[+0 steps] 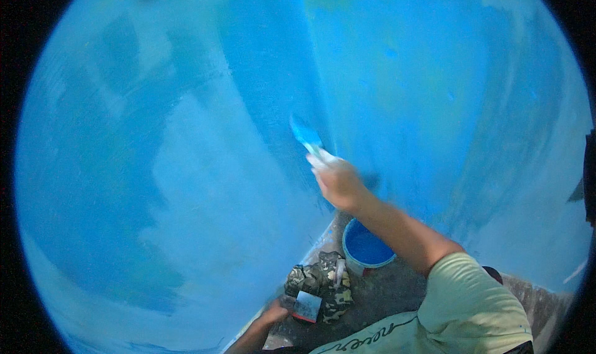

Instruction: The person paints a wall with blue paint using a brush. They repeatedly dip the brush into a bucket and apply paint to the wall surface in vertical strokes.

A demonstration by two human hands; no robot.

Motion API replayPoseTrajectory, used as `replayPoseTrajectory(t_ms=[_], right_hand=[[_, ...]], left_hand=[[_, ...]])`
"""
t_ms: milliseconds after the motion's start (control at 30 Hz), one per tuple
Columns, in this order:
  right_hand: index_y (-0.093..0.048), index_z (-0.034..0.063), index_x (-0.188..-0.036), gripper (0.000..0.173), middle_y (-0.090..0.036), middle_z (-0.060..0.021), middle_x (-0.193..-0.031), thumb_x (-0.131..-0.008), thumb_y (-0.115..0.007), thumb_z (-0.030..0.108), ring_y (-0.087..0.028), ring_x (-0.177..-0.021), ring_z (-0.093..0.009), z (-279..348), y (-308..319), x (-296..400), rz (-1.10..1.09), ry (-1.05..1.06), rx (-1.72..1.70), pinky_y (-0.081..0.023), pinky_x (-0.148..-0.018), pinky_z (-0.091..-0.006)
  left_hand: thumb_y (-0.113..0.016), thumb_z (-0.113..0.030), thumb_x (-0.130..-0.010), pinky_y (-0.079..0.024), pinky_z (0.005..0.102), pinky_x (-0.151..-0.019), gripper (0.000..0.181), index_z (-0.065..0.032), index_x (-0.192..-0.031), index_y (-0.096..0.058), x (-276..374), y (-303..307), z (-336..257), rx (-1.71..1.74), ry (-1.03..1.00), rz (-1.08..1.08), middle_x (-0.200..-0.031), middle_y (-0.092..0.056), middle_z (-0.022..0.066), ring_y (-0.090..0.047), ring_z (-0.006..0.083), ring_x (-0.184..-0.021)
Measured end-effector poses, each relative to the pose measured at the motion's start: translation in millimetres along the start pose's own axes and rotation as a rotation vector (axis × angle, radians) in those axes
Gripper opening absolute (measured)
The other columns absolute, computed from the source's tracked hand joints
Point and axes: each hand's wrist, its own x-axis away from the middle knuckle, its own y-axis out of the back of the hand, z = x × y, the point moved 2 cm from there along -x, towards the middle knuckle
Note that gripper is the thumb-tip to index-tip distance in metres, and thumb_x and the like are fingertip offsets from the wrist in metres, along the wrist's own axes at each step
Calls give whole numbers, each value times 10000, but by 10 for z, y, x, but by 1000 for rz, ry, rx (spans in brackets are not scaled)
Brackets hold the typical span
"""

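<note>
In my right hand [342,182] is a paintbrush [307,133], its blue-coated bristles angled up and left against the wall near a corner. Dark, fresh-looking blue paint runs in a band on the left wall [265,65] beside that corner. Low in the view, my left hand [278,311] grips the edge of a flat rectangular tool [308,305], pale grey with a red lower edge; its exact kind is unclear. Below my right forearm stands a bucket of blue paint [365,247], partly covered by the arm.
The right wall [400,98] is patchy blue, meeting the left wall at the corner. Camouflage-patterned cloth [337,298], seemingly trouser legs, lies beside the tool. The dark, stained floor [391,291] bears paint spots near the wall's foot. A dark object [589,177] shows at the far right.
</note>
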Motion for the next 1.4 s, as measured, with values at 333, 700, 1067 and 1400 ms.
replayPoseTrajectory(t_ms=[333, 700, 1067, 1400], right_hand=[[-557, -43, -1059, 212, -653, -230, -967, -935, -568, 128, -683, -837, -311, 229, 827, -846, -588, -655, -1537, -566, -786, -406], [-543, -42, -1079, 314, -631, -195, -945, -884, -602, 198, -664, -855, -310, 150, -717, 872, -275, -1190, -1715, -559, -771, -426], [-564, -35, -835, 127, -608, -154, -730, -822, -602, 85, -628, -566, -267, 217, -1654, 1752, -27, -1470, -1035, -561, -504, -411], [-545, -34, -957, 171, -618, -162, -783, -856, -597, 94, -647, -627, -255, 434, 405, -306, -555, -708, -1308, -577, -593, -356]], left_hand=[[-604, -73, -742, -484, 347, -716, 377, -39, -1117, -602, 193, -48, -26, -9, 224, -100, -965, -636, 90, -592, 208, -827], [-645, -100, -786, -501, 343, -818, 243, -49, -1024, -657, 148, 7, 332, 16, 38, -55, -980, -665, 71, -613, 202, -907], [-689, -107, -778, -484, 329, -853, 259, -51, -1027, -642, 115, -16, 319, -87, 25, -84, -996, -659, 55, -604, 170, -921], [-669, -60, -714, -493, 355, -808, 378, -48, -1085, -597, 42, -2, 165, -199, -79, -79, -1011, -645, 98, -609, 205, -943]])
